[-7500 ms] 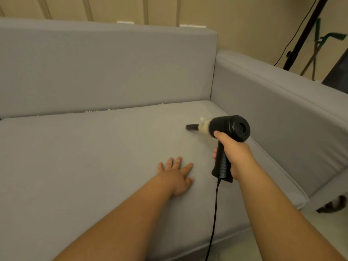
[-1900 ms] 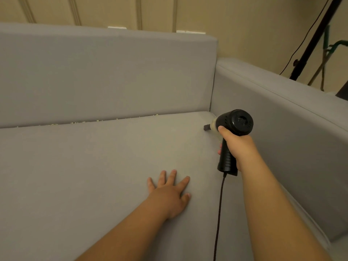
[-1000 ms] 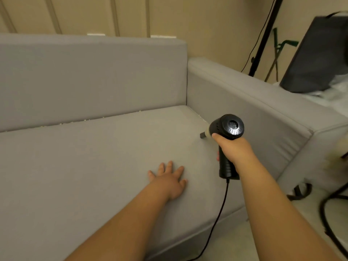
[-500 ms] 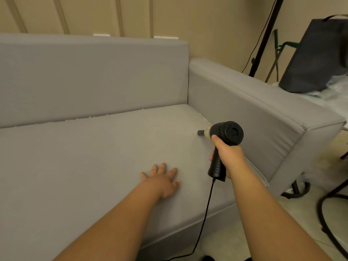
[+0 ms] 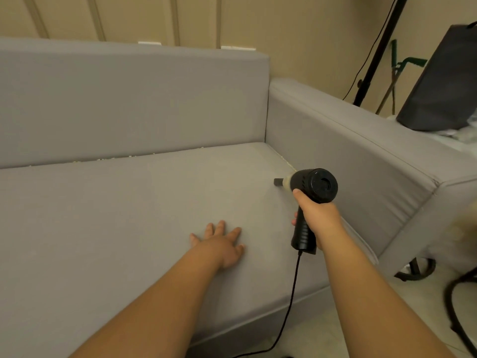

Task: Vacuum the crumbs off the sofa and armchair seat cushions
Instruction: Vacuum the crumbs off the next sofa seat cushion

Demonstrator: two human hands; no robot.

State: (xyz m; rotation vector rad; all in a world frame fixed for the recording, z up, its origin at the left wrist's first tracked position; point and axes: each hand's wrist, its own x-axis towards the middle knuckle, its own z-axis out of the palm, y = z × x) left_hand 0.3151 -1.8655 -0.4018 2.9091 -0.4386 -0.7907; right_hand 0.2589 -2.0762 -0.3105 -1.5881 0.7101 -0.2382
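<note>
A left hand (image 5: pixel 222 248) is laid flat on the sofa seat cushion (image 5: pixel 116 228). To its right, a handheld vacuum (image 5: pixel 308 200) is held near the armrest (image 5: pixel 361 156); crumbs (image 5: pixel 113 158) lie along the far seam.

The room I am working in is dim and warm, giving everything a yellowish cast. Soft light falls from above, so my left hand (image 5: pixel 222 248) throws only a faint shadow on the sofa cushion (image 5: pixel 116 228). No glare shows anywhere. The wide lens bends the sofa backrest (image 5: pixel 129 99) and the wall lines near the edges. The far right edge is smeared and blurry.
</note>
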